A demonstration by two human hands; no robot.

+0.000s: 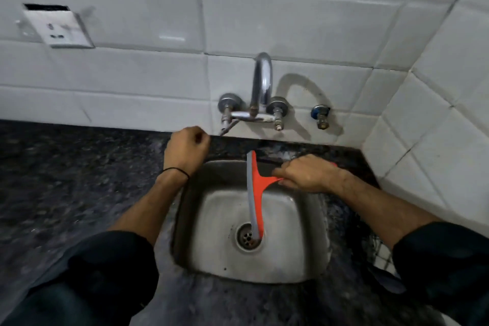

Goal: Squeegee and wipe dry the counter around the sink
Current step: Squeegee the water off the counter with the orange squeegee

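Wall tap (pixel 262 82), socket (pixel 59 28), white tiles (pixel 291 21)

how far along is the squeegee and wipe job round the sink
Done: unclear; the dark counter is too blurred to show wet or dry patches. In hand: the right hand grips the orange squeegee, its blade reaching from the back rim over the sink towards the drain. The left hand is curled, empty, near the tap. Left: the wipe-dry, since neither hand holds a cloth.

No text can be read — the wall socket (pixel 59 30) shows only blurred marks.
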